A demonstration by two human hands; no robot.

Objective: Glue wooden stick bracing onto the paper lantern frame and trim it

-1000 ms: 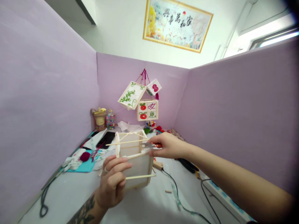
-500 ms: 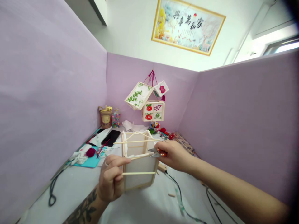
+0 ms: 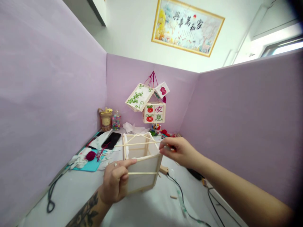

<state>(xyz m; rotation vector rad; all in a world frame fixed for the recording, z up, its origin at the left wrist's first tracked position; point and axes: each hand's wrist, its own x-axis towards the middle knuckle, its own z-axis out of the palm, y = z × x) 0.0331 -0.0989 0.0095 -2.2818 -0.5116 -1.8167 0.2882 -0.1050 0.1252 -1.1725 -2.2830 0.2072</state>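
Observation:
A box-shaped lantern frame point(image 3: 155, 170) of thin wooden sticks, with pale sheet sides, stands tilted in front of me, its top open. My left hand point(image 3: 115, 181) grips its left side, index finger stretched along the near top edge. A thin wooden stick point(image 3: 143, 173) runs from that hand across the front panel. Another stick point(image 3: 136, 144) lies across the open top and reaches my right hand point(image 3: 178, 150). The right fingertips are pinched at the frame's right top corner. Orange-handled cutters point(image 3: 173, 149) are tucked in that hand, mostly hidden by the fingers.
Finished lanterns point(image 3: 153, 113) hang at the back wall. To the left lie a black phone point(image 3: 111, 140), a red yarn ball point(image 3: 91, 155) and a blue sheet point(image 3: 88, 166). A wooden-handled tool point(image 3: 163, 169) with a black cable point(image 3: 181, 190) lies right of the frame, near a small wood piece point(image 3: 173, 197).
The cutters' blades have come away from the frame's top edge and turned into my right palm. My right fingertips have moved to the corner. My left index finger has slid slightly right.

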